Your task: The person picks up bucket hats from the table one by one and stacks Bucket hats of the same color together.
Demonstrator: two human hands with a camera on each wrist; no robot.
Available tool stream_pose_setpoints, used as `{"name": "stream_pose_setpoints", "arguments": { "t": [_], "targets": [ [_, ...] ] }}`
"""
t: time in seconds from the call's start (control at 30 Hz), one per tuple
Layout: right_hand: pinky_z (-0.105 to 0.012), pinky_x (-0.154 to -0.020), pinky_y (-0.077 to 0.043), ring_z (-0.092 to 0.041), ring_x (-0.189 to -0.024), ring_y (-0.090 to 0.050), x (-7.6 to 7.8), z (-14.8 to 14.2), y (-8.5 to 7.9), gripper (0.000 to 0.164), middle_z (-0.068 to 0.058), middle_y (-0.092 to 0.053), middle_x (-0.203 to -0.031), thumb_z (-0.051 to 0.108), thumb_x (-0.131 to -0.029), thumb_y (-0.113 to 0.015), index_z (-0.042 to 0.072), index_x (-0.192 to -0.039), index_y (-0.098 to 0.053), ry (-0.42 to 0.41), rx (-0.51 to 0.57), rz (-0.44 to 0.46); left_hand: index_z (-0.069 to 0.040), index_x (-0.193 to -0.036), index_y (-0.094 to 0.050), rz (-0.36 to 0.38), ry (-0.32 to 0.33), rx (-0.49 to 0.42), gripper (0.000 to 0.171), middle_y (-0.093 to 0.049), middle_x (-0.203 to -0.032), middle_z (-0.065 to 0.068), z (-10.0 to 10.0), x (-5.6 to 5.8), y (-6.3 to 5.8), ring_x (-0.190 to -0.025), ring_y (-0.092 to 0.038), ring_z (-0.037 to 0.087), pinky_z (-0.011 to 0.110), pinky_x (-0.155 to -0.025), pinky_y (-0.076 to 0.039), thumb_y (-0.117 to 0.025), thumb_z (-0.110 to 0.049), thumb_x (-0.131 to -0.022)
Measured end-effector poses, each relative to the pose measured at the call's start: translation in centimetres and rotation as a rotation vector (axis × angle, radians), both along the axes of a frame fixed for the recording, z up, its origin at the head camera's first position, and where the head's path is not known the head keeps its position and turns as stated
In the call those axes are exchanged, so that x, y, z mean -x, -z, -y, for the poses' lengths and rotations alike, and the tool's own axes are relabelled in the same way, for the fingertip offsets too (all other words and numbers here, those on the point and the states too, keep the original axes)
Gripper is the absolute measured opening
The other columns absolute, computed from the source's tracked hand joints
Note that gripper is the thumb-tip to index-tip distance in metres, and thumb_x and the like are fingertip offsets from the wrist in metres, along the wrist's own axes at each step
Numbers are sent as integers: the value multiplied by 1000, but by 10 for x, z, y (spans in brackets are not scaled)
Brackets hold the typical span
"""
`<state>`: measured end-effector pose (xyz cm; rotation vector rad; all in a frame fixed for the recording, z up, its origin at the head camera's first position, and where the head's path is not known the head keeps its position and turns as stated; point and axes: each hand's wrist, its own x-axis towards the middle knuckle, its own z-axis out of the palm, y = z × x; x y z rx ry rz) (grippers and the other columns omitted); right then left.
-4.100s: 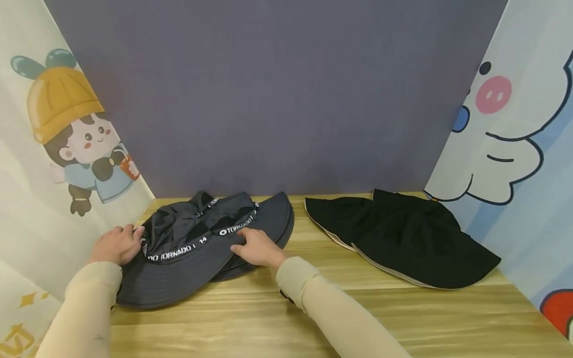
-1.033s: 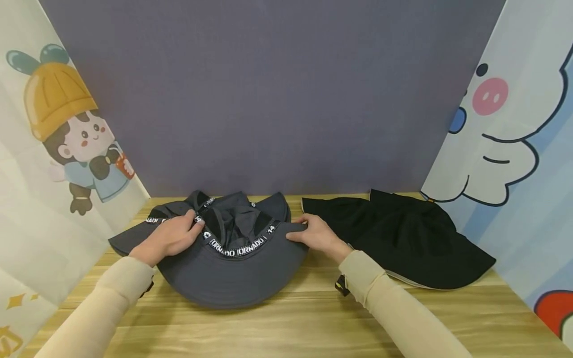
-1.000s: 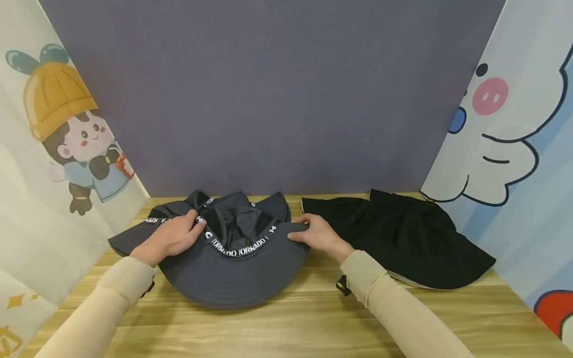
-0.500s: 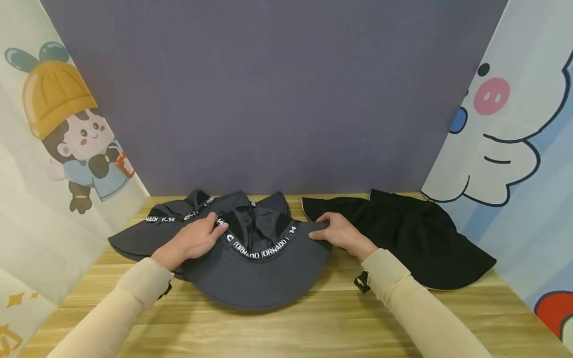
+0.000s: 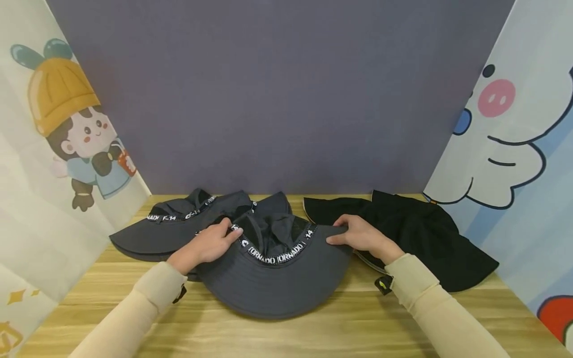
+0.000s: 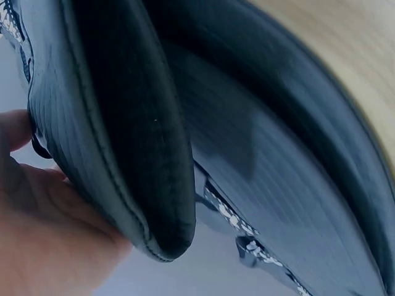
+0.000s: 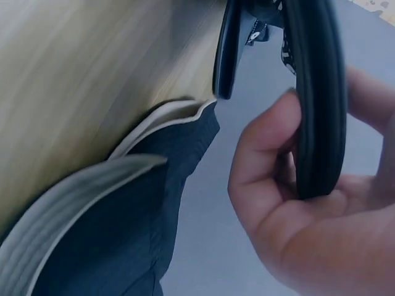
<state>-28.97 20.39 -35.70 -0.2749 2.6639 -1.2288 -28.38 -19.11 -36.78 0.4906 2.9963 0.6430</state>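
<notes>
- Plain grey-purple wall (image 5: 286, 89), upper middle
- Whitish panel (image 5: 27, 219) with cartoon child (image 5: 100, 132), left
- Pale blue panel (image 5: 528, 243) with white cartoon animal (image 5: 515, 174), right
- Wood-grained tabletop (image 5: 277, 340), bottom

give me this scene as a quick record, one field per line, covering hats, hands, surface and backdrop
held hat: dark grey, wide-brimmed, white TORNADO lettering
left hand: pinches the held hat's left side
right hand: pinches the held hat's right edge
other grey headwear: behind and left of the held hat, count unclear
black headwear: on the table at right, pale underside, count unclear
table: wood-grain top
backdrop: plain grey-purple panel
</notes>
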Motion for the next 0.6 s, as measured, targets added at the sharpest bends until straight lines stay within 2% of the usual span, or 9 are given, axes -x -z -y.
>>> {"name": "stream_pose_setpoints", "arguments": {
  "t": [0.2, 0.4, 0.6],
  "targets": [
    [-40, -62, -51, -23, -78, -57, -10, -13, -1, 46, -12, -61, -105, 29, -86, -82, 2, -116, -61, -23, -49, -27, -3, -118, -52, 19, 51, -50, 47, -60, -95, 9, -10, -2, 3, -85, -58, 23, 44, -78, -47, -41, -48, -108],
    [-41, -57, -52, -21, -72, -57, -22, -23, -1, 39, -9, -61, -98, 27, -86, -83, 3, -109, -62, -46, -107, -44, -7, -112, -51, 75, 97, -93, 43, -59, -95, 7, -18, -10, 2, -89, -58, 22, 43, -81, -46, -50, -49, -104],
    [-38, -51, -51, -19, -60, -55, -35, -30, -3, 37, -7, -60, -90, 25, -84, -84, 3, -104, -62, -85, -174, -46, -11, -110, -54, 87, 145, -108, 26, -64, -108, 8, -26, -19, 4, -98, -60, 22, 44, -88, -47, -54, -35, -98]
  ]
}}
